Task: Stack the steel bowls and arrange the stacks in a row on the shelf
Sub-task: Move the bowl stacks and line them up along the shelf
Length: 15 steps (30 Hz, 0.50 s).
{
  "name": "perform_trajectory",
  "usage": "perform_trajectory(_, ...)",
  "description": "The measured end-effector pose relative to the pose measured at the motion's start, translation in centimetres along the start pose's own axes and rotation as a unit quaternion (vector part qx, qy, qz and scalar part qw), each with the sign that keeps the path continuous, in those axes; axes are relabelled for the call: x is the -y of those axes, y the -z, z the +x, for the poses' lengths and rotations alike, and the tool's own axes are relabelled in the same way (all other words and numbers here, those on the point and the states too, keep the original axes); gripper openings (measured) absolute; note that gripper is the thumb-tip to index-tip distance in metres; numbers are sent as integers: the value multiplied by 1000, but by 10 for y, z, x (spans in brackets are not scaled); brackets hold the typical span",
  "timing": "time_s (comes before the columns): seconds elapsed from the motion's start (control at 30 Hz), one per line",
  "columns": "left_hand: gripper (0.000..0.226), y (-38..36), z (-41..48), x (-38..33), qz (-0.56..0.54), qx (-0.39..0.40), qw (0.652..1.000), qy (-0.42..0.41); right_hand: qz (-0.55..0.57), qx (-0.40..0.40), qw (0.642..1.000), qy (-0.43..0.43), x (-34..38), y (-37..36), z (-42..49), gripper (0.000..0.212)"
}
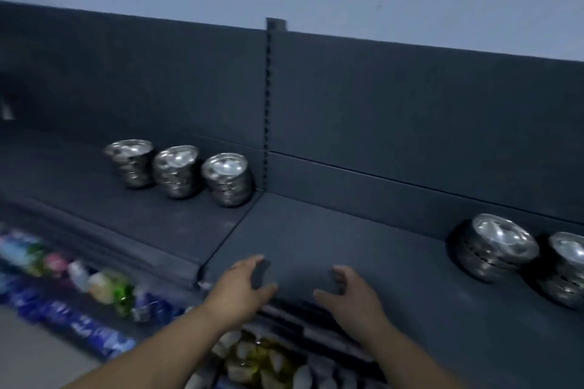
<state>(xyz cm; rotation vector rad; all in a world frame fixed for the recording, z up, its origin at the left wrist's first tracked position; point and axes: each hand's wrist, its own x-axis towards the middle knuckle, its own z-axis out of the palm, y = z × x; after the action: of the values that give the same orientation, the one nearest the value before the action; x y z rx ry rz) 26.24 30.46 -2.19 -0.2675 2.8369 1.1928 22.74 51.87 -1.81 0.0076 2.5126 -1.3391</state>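
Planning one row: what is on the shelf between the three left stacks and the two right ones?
Nothing: in the head view only bare shelf, crossed by a panel seam, separates the third left stack from the nearer right stack.

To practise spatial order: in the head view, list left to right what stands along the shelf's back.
First bowl stack, second bowl stack, third bowl stack, slotted upright, fourth bowl stack, fifth bowl stack at the right edge.

No readable text anywhere. The packets and bottles (104, 287) below the shelf (316, 230) carry coloured printed labels, all smeared past reading by motion blur. The bowl stacks (177, 170) show no legible marks.
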Motion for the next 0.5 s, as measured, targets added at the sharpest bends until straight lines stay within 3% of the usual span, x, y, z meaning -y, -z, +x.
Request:
perform_trajectory(0.1,71,69,-55,75,43,-34,997,50,-45,81,994,50,52,-82,-25,51)
perform_trajectory(0.33,70,186,-164,221,91,-93,973,193,-164,201,959,117,138,-250,-61,64)
perform_trajectory(0.5,66,232,-177,276,107,-129,957,238,-187,221,944,159,180,-321,-50,61)
